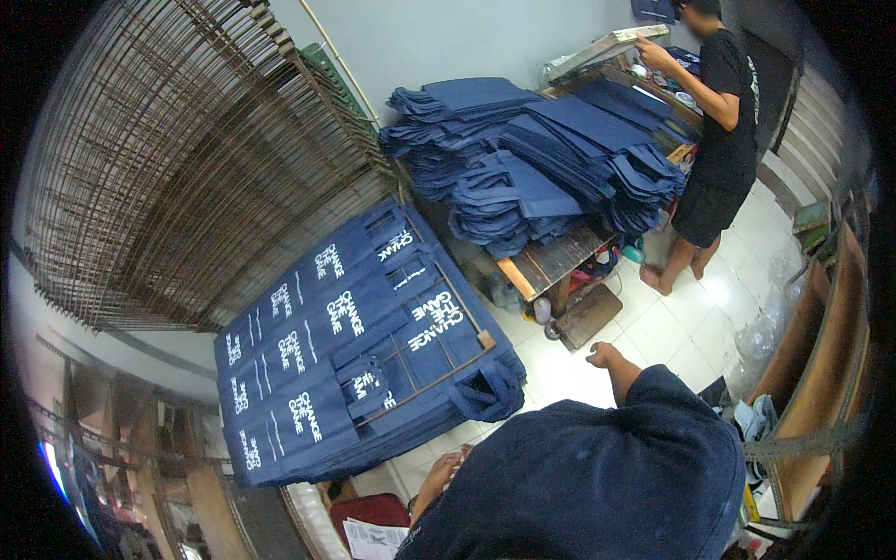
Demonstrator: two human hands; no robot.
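My right hand (609,358) is held out over the pale tiled floor, its fingers loosely curled and nothing visible in them. Mostly hidden behind my dark blue shirt, my left hand (449,467) is low beside the near end of a stack of blue fabric bags (322,350); its fingers cannot be made out clearly. White lettering covers the bags, which lie spread in overlapping rows. A thin brown frame (429,381) rests on top at the right end, near a loose bag handle (489,390).
Large piles of unprinted blue bags (523,159) cover a wooden table (551,266). A person in black (723,121) stands beside it, holding up a pale-edged frame (607,51). Tall wire racks (196,159) line the left. A red seat (373,511) with papers sits near me.
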